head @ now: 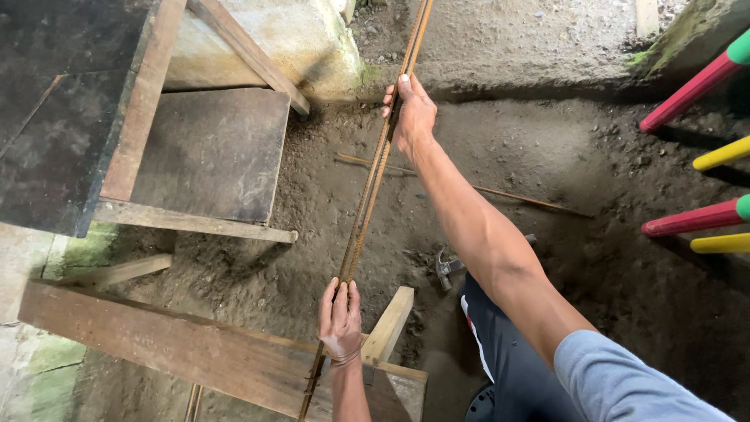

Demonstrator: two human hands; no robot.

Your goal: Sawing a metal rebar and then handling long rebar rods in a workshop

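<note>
While the person looks down from above, two long, thin, rusty ribbed steel rods (373, 176) run side by side from the top of the view down to a rough brown wooden plank worktop (180, 348) at the bottom. Near the rods' far end, the right hand (410, 117) has its grip closed around them, arm fully stretched. Close to the worktop, the left hand (341, 316) wraps its fingers over the same rods, grip also closed. Such rods look heavy for their thickness, stiff yet likely to sag and whip along their length, rough rather than slippery; holding them at two well-separated spots, as here, seems the steady way. Left of the rods stands a dark wooden formwork frame (203, 152) on bare earth. Right of the rods, a claw hammer (449, 266) lies on the dirt beside the person's dark-trousered knee, with red, yellow and green painted poles (691, 92) well apart.
</note>
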